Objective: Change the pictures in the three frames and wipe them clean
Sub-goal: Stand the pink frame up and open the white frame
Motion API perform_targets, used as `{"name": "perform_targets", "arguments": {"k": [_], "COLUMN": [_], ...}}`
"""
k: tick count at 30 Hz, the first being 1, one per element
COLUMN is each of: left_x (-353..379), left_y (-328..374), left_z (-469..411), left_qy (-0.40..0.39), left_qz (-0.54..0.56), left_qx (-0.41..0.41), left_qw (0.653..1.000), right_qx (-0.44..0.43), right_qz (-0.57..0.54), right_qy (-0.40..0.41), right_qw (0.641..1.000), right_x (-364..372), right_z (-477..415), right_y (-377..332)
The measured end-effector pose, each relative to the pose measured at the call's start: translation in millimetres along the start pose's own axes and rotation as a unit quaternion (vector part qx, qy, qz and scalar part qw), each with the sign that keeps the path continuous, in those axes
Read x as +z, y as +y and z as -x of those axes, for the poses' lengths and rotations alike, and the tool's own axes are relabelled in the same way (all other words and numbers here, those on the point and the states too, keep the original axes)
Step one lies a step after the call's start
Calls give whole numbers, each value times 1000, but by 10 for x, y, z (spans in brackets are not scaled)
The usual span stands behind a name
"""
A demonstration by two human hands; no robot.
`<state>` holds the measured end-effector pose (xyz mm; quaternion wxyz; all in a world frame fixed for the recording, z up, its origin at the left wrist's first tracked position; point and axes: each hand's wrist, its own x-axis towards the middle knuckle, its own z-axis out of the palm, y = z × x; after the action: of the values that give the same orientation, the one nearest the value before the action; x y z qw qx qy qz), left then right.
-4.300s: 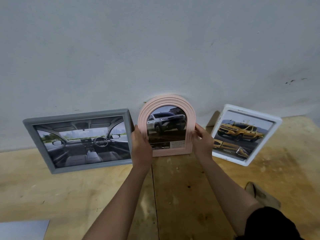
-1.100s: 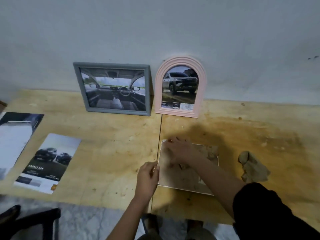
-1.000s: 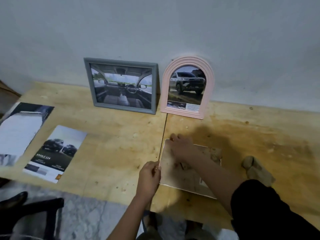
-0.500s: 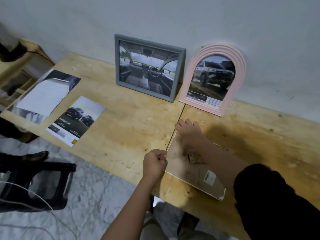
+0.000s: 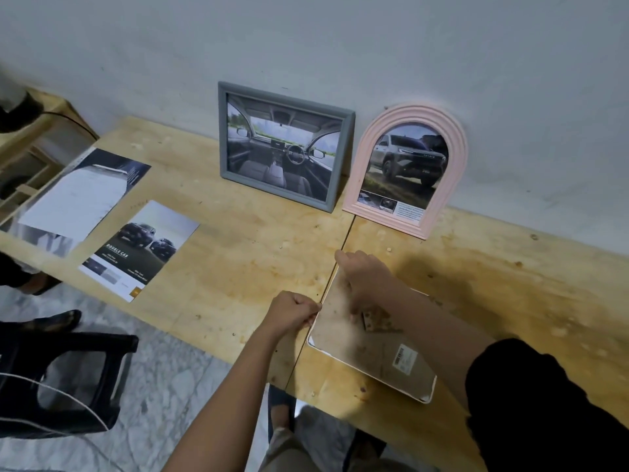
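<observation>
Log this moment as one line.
white frame: face down on table | left hand: pinches its edge | right hand: on its back

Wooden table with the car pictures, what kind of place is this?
Probably a simple home workroom: a bare plywood table against a plain wall, a plastic stool on a stone floor, and a white frame lying face down.
</observation>
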<state>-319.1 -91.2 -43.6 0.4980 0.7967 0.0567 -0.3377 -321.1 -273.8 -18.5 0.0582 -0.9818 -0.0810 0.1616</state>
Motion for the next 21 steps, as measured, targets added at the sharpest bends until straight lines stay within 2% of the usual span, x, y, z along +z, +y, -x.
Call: {"name": "perform_targets", "arguments": {"k": [6, 11, 21], "left_x": [1, 45, 95], "left_y": [77, 132, 184], "left_z": [-123, -209, -230], "left_qy": [-22, 0, 2], "left_qz": [-17, -95, -212], "left_qx": [4, -9, -1], "left_qw": [1000, 995, 977], "right_qx": [20, 27, 41], "right_qz": [-67, -103, -252], "right_qy": [-25, -49, -69], "right_qw": [997, 993, 964], "right_x": [-23, -17, 15], "right_z": [-8, -26, 151], "right_y": [8, 6, 78]}}
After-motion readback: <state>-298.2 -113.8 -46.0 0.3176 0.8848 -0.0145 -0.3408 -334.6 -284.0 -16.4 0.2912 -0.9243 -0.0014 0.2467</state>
